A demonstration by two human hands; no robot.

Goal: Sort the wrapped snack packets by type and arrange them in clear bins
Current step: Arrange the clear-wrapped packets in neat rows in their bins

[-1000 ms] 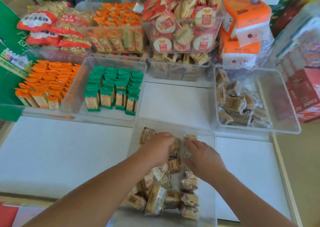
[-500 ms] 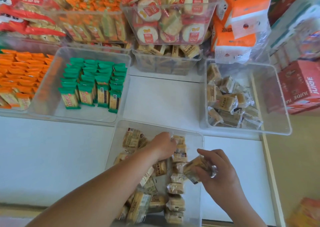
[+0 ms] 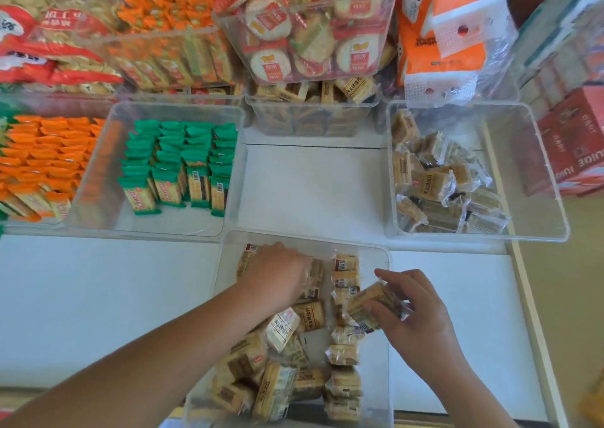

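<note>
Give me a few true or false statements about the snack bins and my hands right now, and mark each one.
1. The right hand pinches a tan packet above the near bin. True.
2. The green packets lie in a jumbled heap. False: they stand in tidy rows in their own bin.
3. The right bin holds nothing. False: a loose pile of tan packets lies in it.
4. The left hand is inside the near bin, on top of packets there. True.
5. The orange packets share a bin with the green ones. False: they sit in a separate bin to the left.
</note>
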